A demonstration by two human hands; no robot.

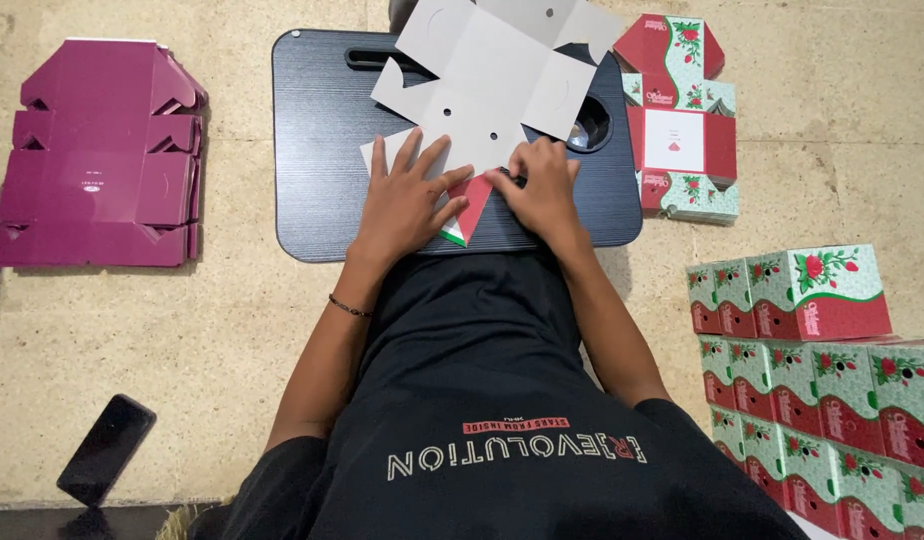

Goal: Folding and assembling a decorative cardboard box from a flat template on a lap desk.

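Left hand: the left hand (407, 195) lay flat, fingers spread, on the near part of the unfolded carton blank (487, 85); its grip was fully open, pressing rather than clasping.
Right hand: the right hand (542, 185) was curled over a near flap of the same blank, fingertips bent down on the fold line; the grip was nearly closed, pinching the card edge.
Carton blank: it lay grey side up across the black lap worktop (322, 150), its far flaps reaching past the worktop's back edge; a red, white and green printed corner (465, 215) showed between the two hands.
Worktop: it sat on the floor (232, 320) in front of the seated person, with a slot handle at the far edge and a round recess at the right.
Doing the fold well: judging by the hands, the crease would come out cleanest with the flat palm holding the panel still while the fingertips ran along the scored line, not beside it.
Left of worktop: a stack of flat magenta blanks (97, 155) lay well apart on the floor.
Right of worktop: flat printed blanks (677, 140) lay just beside it.
Near right: finished rose-printed boxes (817, 370) stood stacked.
Near left: a dark phone (107, 448) lay on the floor.
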